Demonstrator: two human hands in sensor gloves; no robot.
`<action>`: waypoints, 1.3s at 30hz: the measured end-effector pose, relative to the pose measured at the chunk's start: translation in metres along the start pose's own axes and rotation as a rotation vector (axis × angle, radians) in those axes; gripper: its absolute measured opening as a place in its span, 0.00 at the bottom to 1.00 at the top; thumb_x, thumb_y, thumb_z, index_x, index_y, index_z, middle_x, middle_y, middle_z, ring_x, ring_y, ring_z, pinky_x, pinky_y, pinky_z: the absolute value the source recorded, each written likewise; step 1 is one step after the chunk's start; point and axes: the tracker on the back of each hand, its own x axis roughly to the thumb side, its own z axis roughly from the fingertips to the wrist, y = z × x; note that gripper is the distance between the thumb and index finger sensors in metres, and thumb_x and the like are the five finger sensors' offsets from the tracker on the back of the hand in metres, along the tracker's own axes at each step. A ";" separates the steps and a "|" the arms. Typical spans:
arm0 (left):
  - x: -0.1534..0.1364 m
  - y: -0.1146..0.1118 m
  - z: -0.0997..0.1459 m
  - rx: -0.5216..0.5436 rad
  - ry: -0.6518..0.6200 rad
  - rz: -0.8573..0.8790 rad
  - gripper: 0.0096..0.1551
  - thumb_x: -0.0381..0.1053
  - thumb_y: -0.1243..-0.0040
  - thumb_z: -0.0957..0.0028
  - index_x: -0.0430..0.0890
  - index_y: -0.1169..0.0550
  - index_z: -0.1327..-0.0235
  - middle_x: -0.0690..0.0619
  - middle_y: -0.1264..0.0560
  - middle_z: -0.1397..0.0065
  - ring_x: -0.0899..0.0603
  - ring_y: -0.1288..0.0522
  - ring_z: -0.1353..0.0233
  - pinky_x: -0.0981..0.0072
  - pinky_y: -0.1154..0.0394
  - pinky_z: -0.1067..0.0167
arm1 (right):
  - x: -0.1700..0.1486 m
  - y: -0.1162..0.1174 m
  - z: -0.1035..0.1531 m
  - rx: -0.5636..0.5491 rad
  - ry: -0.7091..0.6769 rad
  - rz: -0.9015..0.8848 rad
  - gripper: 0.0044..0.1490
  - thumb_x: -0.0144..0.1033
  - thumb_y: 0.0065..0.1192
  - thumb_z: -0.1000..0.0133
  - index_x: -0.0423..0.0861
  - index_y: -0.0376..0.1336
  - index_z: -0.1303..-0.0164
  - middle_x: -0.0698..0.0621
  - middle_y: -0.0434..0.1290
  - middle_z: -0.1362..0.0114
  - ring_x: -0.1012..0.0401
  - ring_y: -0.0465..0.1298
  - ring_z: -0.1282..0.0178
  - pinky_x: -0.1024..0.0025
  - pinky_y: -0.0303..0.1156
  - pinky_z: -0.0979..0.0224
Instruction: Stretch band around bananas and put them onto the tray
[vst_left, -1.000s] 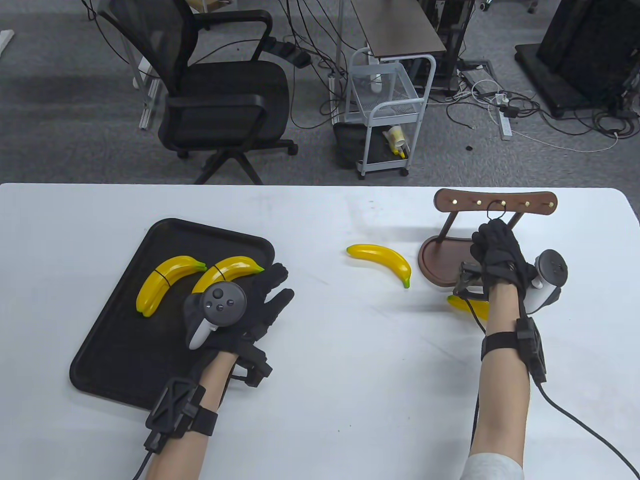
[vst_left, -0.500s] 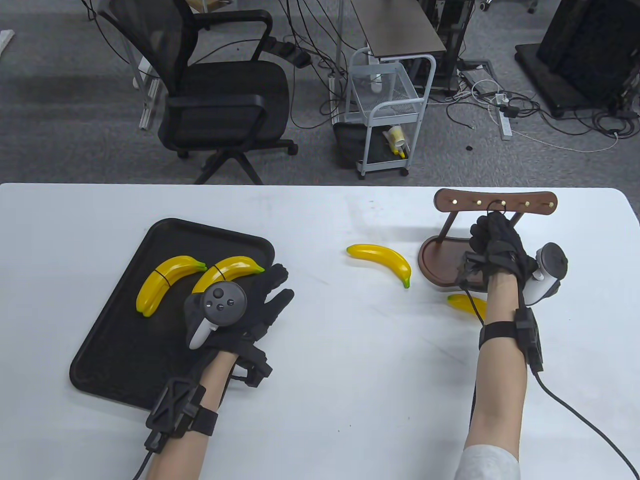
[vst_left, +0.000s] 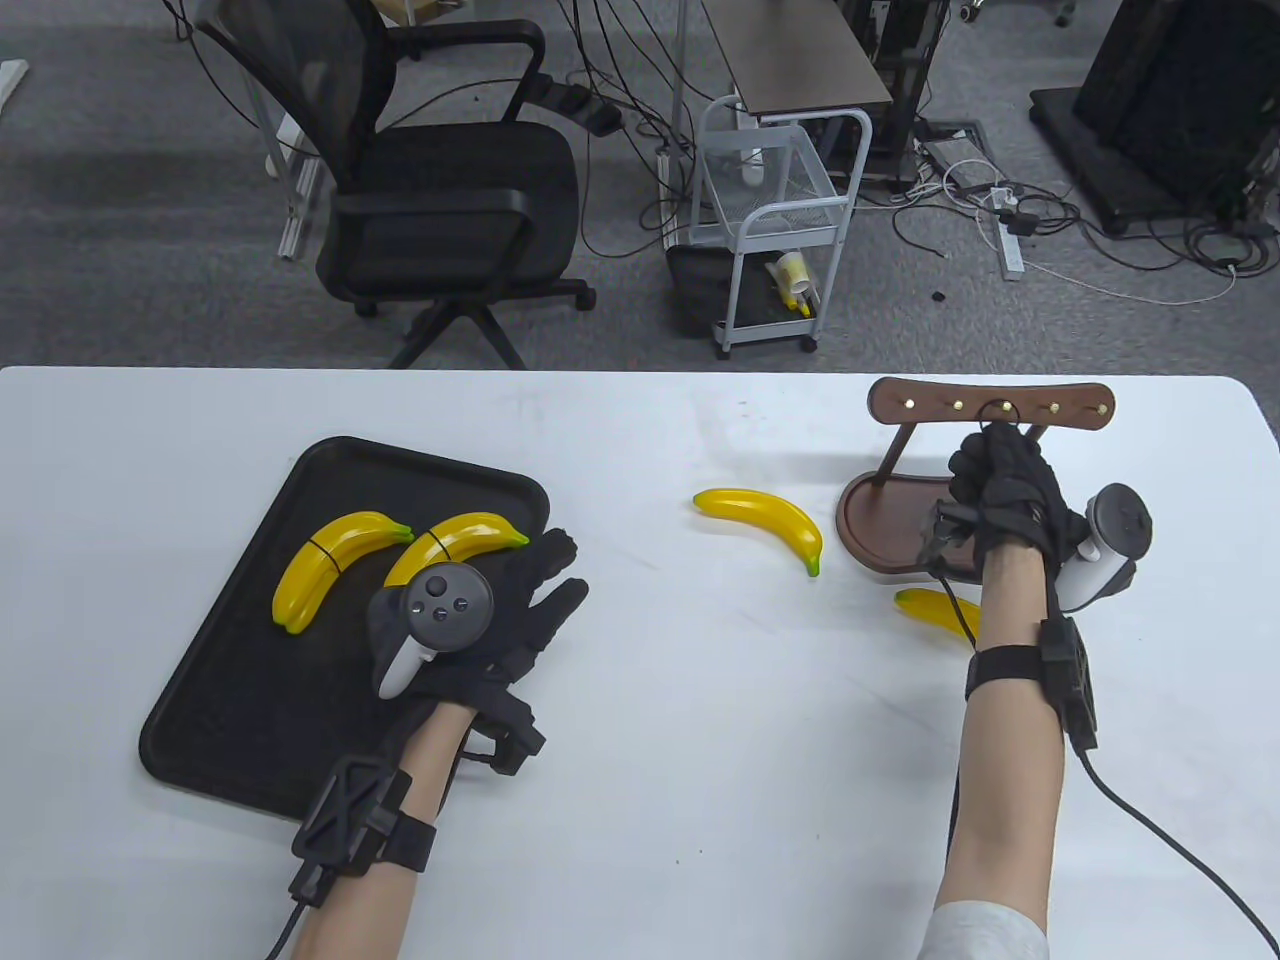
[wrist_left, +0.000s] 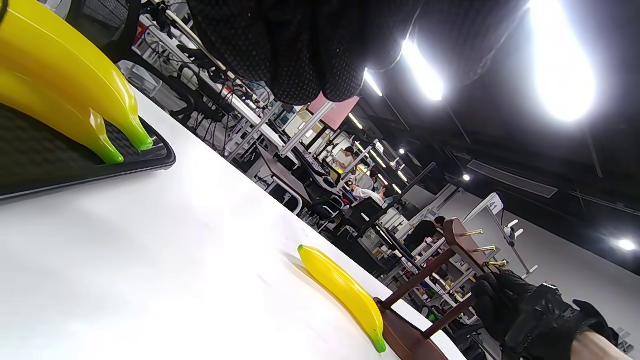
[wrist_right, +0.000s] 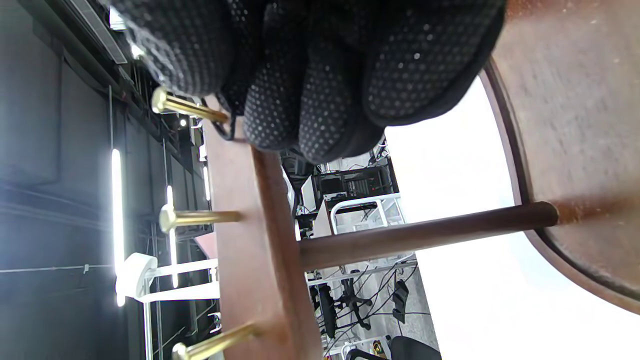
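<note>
while the right hand (vst_left: 1003, 492) is up at the wooden rack (vst_left: 990, 402), fingers curled together at one of the brass pegs (wrist_right: 187, 106), it looks like it's pinching a thin black band (wrist_right: 231, 131) off that peg, though the loop is so skinny i can't swear it's actually gripped. makes sense, since two loose bananas are still waiting on the table: one (vst_left: 762, 520) out in the open between tray and rack, another (vst_left: 938, 609) half hidden under the right forearm. the left hand (vst_left: 500, 612) just lies flat and relaxed on the black tray (vst_left: 200, 700), holding nothing, probably parked there to steady the tray next to the two banded pairs (vst_left: 330, 575) already on it. the table view only shows a dark ring at the peg, but the right wrist view gets right in and shows the band hanging off the peg beside the fingertips (wrist_right: 280, 110). the left wrist view adds the low angle: the nearer loose banana (wrist_left: 345, 295) lying right by the rack's base.
</note>
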 end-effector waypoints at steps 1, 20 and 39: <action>0.000 0.000 0.000 -0.001 0.000 0.000 0.33 0.61 0.45 0.33 0.54 0.38 0.18 0.53 0.34 0.14 0.40 0.30 0.18 0.49 0.35 0.19 | 0.002 0.000 0.001 0.004 -0.006 0.002 0.24 0.45 0.58 0.36 0.44 0.67 0.36 0.49 0.79 0.40 0.54 0.82 0.46 0.56 0.78 0.44; 0.004 -0.007 -0.002 -0.030 -0.012 0.010 0.33 0.61 0.45 0.33 0.54 0.38 0.18 0.53 0.34 0.14 0.40 0.30 0.18 0.48 0.35 0.20 | 0.031 -0.001 0.029 0.106 -0.096 0.042 0.24 0.44 0.58 0.36 0.43 0.68 0.37 0.48 0.79 0.40 0.53 0.82 0.46 0.55 0.77 0.44; 0.007 -0.015 -0.003 -0.064 -0.024 0.015 0.33 0.62 0.45 0.33 0.54 0.38 0.18 0.53 0.34 0.14 0.40 0.30 0.18 0.48 0.35 0.20 | 0.011 0.038 0.109 0.436 -0.188 0.019 0.23 0.42 0.59 0.36 0.41 0.69 0.38 0.46 0.80 0.42 0.52 0.83 0.49 0.55 0.78 0.47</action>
